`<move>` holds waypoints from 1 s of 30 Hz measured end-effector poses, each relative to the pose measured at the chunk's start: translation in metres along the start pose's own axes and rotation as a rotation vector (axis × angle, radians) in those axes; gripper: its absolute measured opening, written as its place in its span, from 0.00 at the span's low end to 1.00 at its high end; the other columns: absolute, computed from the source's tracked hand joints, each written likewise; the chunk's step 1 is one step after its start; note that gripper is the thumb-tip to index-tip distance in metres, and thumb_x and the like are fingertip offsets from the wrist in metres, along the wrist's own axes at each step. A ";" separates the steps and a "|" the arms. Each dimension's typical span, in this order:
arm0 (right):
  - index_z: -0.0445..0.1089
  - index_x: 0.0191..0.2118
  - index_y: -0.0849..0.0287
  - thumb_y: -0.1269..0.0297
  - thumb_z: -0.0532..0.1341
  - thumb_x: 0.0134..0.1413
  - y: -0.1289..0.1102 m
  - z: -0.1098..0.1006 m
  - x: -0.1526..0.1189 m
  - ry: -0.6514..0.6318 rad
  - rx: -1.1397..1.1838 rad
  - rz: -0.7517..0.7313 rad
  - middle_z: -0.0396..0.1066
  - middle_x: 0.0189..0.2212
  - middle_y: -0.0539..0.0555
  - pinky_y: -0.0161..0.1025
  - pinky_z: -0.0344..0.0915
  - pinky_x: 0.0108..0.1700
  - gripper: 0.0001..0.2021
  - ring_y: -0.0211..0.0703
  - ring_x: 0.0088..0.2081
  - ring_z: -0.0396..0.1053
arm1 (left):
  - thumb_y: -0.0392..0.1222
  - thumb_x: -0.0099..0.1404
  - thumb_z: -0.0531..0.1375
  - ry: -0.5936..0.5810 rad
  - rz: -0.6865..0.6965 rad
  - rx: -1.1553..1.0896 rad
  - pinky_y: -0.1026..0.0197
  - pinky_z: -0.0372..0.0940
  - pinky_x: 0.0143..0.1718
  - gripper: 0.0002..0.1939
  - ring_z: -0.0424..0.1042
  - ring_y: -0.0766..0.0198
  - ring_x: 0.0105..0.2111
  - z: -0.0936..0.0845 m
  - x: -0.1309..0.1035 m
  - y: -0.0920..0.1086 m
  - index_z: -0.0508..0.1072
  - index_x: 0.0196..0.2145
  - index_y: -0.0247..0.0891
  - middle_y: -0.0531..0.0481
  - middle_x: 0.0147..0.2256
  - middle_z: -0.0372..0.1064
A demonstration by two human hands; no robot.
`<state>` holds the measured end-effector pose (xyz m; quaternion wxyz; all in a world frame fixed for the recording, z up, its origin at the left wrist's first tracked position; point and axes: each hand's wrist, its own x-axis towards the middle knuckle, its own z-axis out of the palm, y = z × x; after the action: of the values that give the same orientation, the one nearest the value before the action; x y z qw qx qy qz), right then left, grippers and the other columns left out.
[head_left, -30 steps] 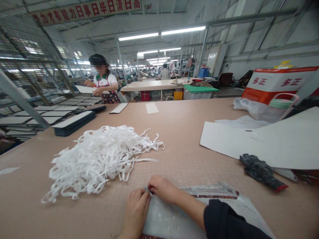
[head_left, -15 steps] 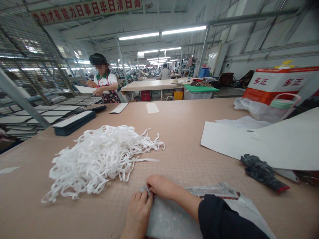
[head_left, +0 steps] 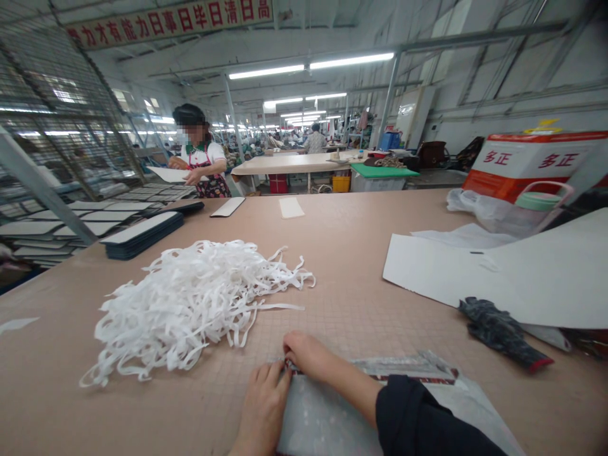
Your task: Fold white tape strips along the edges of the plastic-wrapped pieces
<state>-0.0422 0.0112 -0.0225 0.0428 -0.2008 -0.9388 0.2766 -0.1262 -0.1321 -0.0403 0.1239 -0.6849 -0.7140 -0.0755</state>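
The translucent plastic sheet [head_left: 332,421] is spread on the near part of the desk [head_left: 351,253], its far left corner met by both hands. The grip of the right hand [head_left: 306,354] appears clamped on that corner; the left hand [head_left: 263,402] is laid beside it, and whether anything is pinched there cannot be told. Creasing or tearing could be caused by an uneven pull, and the far right corner, held by neither hand, might be dragged askew. The desk's near edge is not shown. Ahead, room for moving is offered between the pile of white strips [head_left: 190,304] and the white board [head_left: 475,275]; rightward, it is narrowed by the bunched dark cloth [head_left: 503,335].
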 end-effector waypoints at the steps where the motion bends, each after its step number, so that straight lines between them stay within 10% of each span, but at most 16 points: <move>1: 0.67 0.36 0.62 0.75 0.53 0.50 -0.001 0.000 -0.004 0.017 0.003 0.002 0.69 0.34 0.54 0.32 0.58 0.33 0.09 0.38 0.34 0.65 | 0.29 0.60 0.50 0.013 0.013 -0.002 0.56 0.60 0.42 0.17 0.64 0.59 0.40 0.001 0.000 -0.001 0.67 0.45 0.43 0.49 0.44 0.66; 12: 0.66 0.36 0.63 0.70 0.56 0.54 0.019 -0.015 -0.095 0.103 -0.502 -0.291 0.66 0.32 0.55 0.39 0.57 0.36 0.04 0.44 0.35 0.60 | 0.27 0.54 0.48 0.070 0.175 0.039 0.53 0.56 0.45 0.21 0.67 0.58 0.42 0.003 0.004 -0.009 0.70 0.42 0.43 0.52 0.44 0.69; 22: 0.65 0.41 0.60 0.74 0.53 0.54 0.096 -0.058 -0.214 0.125 -0.493 0.096 0.67 0.35 0.54 0.39 0.57 0.40 0.09 0.44 0.38 0.61 | 0.28 0.53 0.48 -0.117 0.138 -0.058 0.51 0.53 0.48 0.18 0.68 0.59 0.39 -0.011 0.031 -0.009 0.71 0.36 0.42 0.51 0.37 0.71; 30: 0.67 0.31 0.60 0.74 0.55 0.43 0.101 -0.079 -0.186 0.058 -0.213 0.369 0.67 0.33 0.55 0.36 0.56 0.38 0.07 0.44 0.38 0.63 | 0.41 0.58 0.52 -0.218 0.087 -0.180 0.49 0.52 0.49 0.10 0.67 0.59 0.39 -0.024 0.048 -0.013 0.71 0.37 0.44 0.50 0.36 0.71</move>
<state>0.1795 0.0541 -0.0044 -0.0029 -0.3805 -0.9084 0.1732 -0.1390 -0.0933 -0.0031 -0.0129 -0.7277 -0.6832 -0.0589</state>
